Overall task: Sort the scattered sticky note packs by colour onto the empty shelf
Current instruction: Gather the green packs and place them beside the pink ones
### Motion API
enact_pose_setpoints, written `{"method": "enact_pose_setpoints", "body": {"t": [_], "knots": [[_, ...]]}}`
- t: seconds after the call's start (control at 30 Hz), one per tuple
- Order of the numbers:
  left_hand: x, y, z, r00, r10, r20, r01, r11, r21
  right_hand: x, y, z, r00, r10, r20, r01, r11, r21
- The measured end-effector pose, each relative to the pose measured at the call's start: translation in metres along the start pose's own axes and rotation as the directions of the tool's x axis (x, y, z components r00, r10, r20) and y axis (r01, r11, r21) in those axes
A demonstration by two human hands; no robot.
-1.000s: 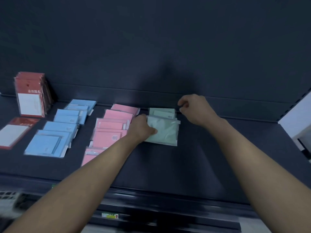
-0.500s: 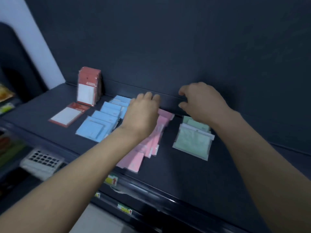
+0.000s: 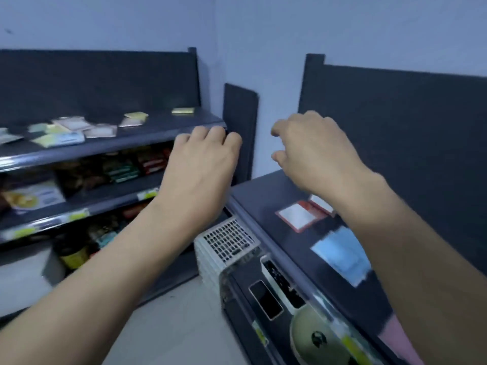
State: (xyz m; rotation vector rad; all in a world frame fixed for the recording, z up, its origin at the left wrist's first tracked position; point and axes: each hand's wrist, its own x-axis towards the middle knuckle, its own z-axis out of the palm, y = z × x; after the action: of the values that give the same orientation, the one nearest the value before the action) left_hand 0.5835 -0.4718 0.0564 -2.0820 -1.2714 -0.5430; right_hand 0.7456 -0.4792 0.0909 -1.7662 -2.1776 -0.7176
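The left shelving unit point(image 3: 100, 83) takes up your left side, and its top shelf point(image 3: 147, 139) carries the scattered packs point(image 3: 71, 125). They are blurred, pale yellow, white and greenish, lying loose and partly overlapping. The lower shelves point(image 3: 79, 201) hold other goods that are no part of your job. On your right is the sorting shelf point(image 3: 266, 196), with a red pack point(image 3: 299, 216) furthest back, a blue pack point(image 3: 342, 255) nearer you and a pink pack point(image 3: 395, 335) at the front edge, each apart from the next and partly hidden by your forearm.

Your left hand point(image 3: 203, 164) hangs in the air by the right end of the top shelf, fingers loosely curled, with nothing showing in it. Your right hand point(image 3: 313, 151) hovers over the back of the sorting shelf, thumb and fingers slack and apart, holding nothing.

You look to be between placements, going to fetch the next pack. Your left hand is nearest: reach along the top shelf, where the yellow pack point(image 3: 183, 110) lies alone and closest. Pinch a single pack by its edge so its neighbours stay put, check its colour, then lay it with its match or begin a new row
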Motion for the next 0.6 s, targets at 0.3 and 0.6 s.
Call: {"method": "enact_pose_setpoints", "body": {"t": [0.3, 0.6], "knots": [[-0.056, -0.192, 0.022, 0.975, -0.224, -0.012, 0.222, 0.956, 0.19, 0.125, -0.176, 0.022, 0.967, -0.21, -0.142, 0.233, 0.957, 0.173], [-0.105, -0.308, 0.052, 0.894, -0.444, 0.048, 0.415, 0.866, 0.278, 0.217, -0.296, 0.052, 0.902, -0.371, -0.22, 0.424, 0.856, 0.297]]}}
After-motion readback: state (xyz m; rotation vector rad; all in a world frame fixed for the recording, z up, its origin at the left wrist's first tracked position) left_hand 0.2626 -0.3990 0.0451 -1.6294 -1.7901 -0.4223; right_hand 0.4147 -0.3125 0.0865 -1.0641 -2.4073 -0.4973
